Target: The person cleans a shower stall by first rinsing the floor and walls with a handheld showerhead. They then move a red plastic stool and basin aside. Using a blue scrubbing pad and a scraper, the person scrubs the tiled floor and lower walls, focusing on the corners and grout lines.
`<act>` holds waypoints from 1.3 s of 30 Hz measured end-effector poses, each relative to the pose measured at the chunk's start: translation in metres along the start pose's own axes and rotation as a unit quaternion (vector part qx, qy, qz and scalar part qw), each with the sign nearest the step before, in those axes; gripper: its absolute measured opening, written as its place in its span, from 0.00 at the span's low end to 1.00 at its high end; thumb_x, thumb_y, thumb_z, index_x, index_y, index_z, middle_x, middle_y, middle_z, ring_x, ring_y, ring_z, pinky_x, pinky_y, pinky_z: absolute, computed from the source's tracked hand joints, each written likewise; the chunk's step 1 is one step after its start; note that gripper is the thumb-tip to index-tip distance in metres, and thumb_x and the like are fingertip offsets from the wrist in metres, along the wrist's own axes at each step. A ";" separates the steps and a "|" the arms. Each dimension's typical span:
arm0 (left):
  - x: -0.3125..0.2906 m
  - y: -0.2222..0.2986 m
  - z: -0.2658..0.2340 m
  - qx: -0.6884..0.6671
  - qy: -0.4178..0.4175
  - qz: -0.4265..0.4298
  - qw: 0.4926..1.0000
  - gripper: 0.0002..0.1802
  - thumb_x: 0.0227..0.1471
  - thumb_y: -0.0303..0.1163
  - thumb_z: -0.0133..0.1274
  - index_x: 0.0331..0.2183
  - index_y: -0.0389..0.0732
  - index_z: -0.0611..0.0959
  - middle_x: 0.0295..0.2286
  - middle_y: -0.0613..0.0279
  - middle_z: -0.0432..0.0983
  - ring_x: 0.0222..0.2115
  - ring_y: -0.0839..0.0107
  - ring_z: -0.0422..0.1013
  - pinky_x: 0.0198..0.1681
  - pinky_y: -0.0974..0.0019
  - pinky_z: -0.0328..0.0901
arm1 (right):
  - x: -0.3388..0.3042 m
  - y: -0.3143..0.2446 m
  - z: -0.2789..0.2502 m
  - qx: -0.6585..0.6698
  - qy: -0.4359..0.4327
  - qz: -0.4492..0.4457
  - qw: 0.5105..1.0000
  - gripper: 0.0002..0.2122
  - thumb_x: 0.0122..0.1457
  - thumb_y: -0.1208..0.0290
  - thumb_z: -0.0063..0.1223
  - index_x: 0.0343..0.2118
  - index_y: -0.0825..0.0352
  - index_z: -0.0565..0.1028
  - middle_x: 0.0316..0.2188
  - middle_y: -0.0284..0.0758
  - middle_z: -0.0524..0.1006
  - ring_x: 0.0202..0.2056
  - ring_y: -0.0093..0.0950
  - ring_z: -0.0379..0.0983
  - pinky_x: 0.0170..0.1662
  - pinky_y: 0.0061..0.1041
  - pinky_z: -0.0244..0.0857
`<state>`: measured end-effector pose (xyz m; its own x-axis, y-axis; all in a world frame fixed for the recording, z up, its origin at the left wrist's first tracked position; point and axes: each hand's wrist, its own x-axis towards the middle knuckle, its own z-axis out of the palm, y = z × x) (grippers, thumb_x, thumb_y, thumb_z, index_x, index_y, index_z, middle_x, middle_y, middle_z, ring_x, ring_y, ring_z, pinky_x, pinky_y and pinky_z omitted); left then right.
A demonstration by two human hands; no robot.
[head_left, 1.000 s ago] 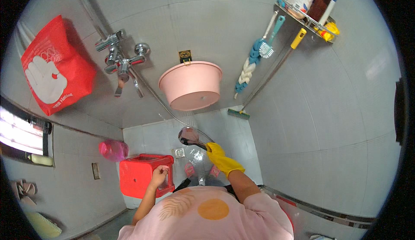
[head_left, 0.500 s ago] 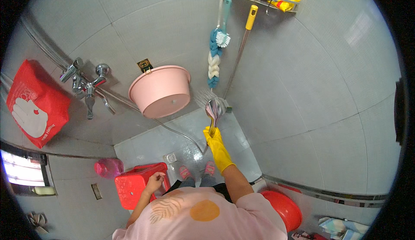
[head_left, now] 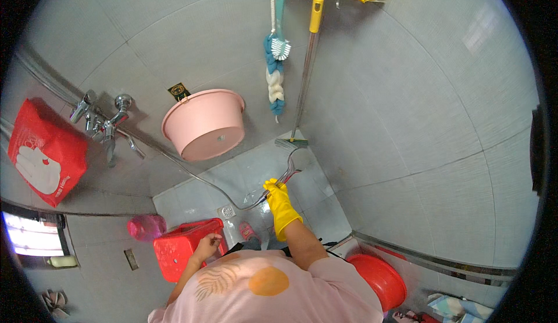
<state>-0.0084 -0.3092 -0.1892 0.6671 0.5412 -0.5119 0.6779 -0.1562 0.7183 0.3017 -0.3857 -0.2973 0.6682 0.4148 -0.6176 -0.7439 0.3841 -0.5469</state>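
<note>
My right hand (head_left: 278, 204) wears a yellow rubber glove and is closed round the handle of a chrome shower head (head_left: 289, 169). The shower head is held out over the wet grey floor (head_left: 200, 195), tilted so that its round face does not show. Its metal hose (head_left: 200, 179) hangs in a curve from the tap (head_left: 104, 122) on the left wall. Bare, my left hand (head_left: 210, 244) hangs by the rim of a red plastic bin (head_left: 174, 259). Its fingers are loosely bent and a little apart, with nothing seen in them.
A pink basin (head_left: 203, 125) hangs on the wall. A yellow-handled floor squeegee (head_left: 305, 79) leans in the corner, beside a hanging brush (head_left: 280, 47) and a blue-white scrubber (head_left: 274, 81). Left hangs a red bag (head_left: 46, 154); a red tub (head_left: 381, 279) stands behind on the right.
My right hand has drawn the shower head back and slightly left, lower in the picture, and turned it. The visible spray near the corner no longer shows. My left hand stays by the bin.
</note>
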 end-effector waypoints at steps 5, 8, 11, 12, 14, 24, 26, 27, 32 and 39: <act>0.004 -0.001 0.013 -0.035 -0.011 -0.025 0.999 0.09 0.48 0.26 0.47 0.35 0.37 0.76 0.25 0.58 0.74 0.26 0.73 0.70 0.31 0.69 0.65 | 0.020 -0.006 -0.029 -0.058 0.133 -0.010 0.989 0.13 0.42 0.83 0.56 0.32 0.65 0.68 0.25 0.33 0.71 0.24 0.24 0.68 0.26 0.22 0.64; 0.018 0.010 0.020 -0.012 -0.028 -0.004 1.000 0.10 0.47 0.26 0.48 0.35 0.37 0.76 0.25 0.58 0.74 0.25 0.71 0.70 0.30 0.68 0.65 | 0.052 -0.014 -0.079 -0.078 0.122 -0.018 0.989 0.13 0.41 0.83 0.55 0.30 0.65 0.67 0.24 0.32 0.70 0.24 0.23 0.67 0.25 0.22 0.63; 0.028 0.028 0.025 0.024 -0.059 0.006 0.998 0.10 0.47 0.26 0.48 0.35 0.37 0.76 0.25 0.56 0.74 0.25 0.70 0.70 0.30 0.67 0.65 | 0.065 -0.037 -0.094 -0.102 0.203 -0.170 0.959 0.12 0.43 0.81 0.54 0.31 0.65 0.67 0.24 0.30 0.70 0.22 0.22 0.66 0.24 0.22 0.62; 0.032 0.030 0.027 0.036 -0.063 0.018 0.997 0.10 0.47 0.26 0.48 0.35 0.37 0.76 0.25 0.55 0.74 0.25 0.70 0.70 0.30 0.67 0.65 | 0.064 -0.049 -0.092 -0.099 0.217 -0.225 0.945 0.12 0.43 0.81 0.54 0.32 0.65 0.67 0.23 0.29 0.70 0.22 0.22 0.66 0.24 0.22 0.62; 0.030 0.033 0.030 0.041 -0.063 0.026 0.997 0.10 0.47 0.26 0.48 0.35 0.37 0.76 0.25 0.55 0.74 0.25 0.70 0.70 0.30 0.68 0.65 | 0.048 -0.081 -0.075 -0.186 0.136 -0.201 0.952 0.15 0.47 0.80 0.55 0.39 0.66 0.66 0.25 0.28 0.70 0.25 0.21 0.67 0.29 0.18 0.63; 0.081 0.082 0.028 -0.035 -0.153 0.074 0.985 0.09 0.50 0.27 0.47 0.36 0.37 0.76 0.26 0.67 0.72 0.26 0.79 0.66 0.31 0.71 0.63 | 0.039 -0.187 -0.036 -0.272 0.011 -0.268 0.924 0.19 0.50 0.79 0.50 0.45 0.64 0.59 0.30 0.32 0.71 0.28 0.22 0.67 0.30 0.19 0.63; 0.116 0.114 0.013 -0.028 -0.121 0.090 0.988 0.10 0.50 0.28 0.47 0.37 0.37 0.75 0.26 0.66 0.72 0.27 0.78 0.67 0.32 0.70 0.64 | 0.056 -0.192 -0.045 -0.327 0.028 -0.304 0.894 0.19 0.50 0.76 0.51 0.44 0.65 0.59 0.32 0.33 0.71 0.30 0.23 0.68 0.33 0.21 0.63; 0.138 0.125 0.007 -0.036 -0.091 0.101 0.990 0.10 0.50 0.28 0.47 0.37 0.37 0.75 0.26 0.65 0.72 0.27 0.77 0.67 0.32 0.70 0.64 | 0.061 -0.194 -0.048 -0.351 0.041 -0.310 0.883 0.19 0.50 0.75 0.52 0.44 0.65 0.59 0.33 0.34 0.70 0.31 0.24 0.68 0.34 0.22 0.63; 0.207 0.314 -0.023 0.009 -0.001 0.295 0.955 0.27 0.49 0.31 0.50 0.50 0.35 0.63 0.44 0.49 0.67 0.45 0.65 0.65 0.46 0.65 0.61 | 0.067 -0.207 -0.040 -0.501 0.138 -0.337 0.785 0.18 0.50 0.66 0.54 0.41 0.66 0.61 0.30 0.35 0.70 0.29 0.28 0.67 0.35 0.26 0.61; 0.276 0.476 0.001 0.002 0.139 0.362 0.922 0.41 0.46 0.38 0.52 0.54 0.30 0.51 0.50 0.36 0.56 0.52 0.50 0.55 0.52 0.62 0.53 | 0.055 -0.221 -0.023 -0.480 0.128 -0.356 0.791 0.12 0.50 0.70 0.54 0.34 0.65 0.63 0.24 0.31 0.66 0.24 0.24 0.61 0.30 0.24 0.59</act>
<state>0.4985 -0.2346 0.0110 0.8405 0.4848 0.2420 0.0872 -0.5618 0.8227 0.5029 -0.4672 -0.2234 0.9891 0.1470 0.0129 0.0727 -0.4100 -0.9092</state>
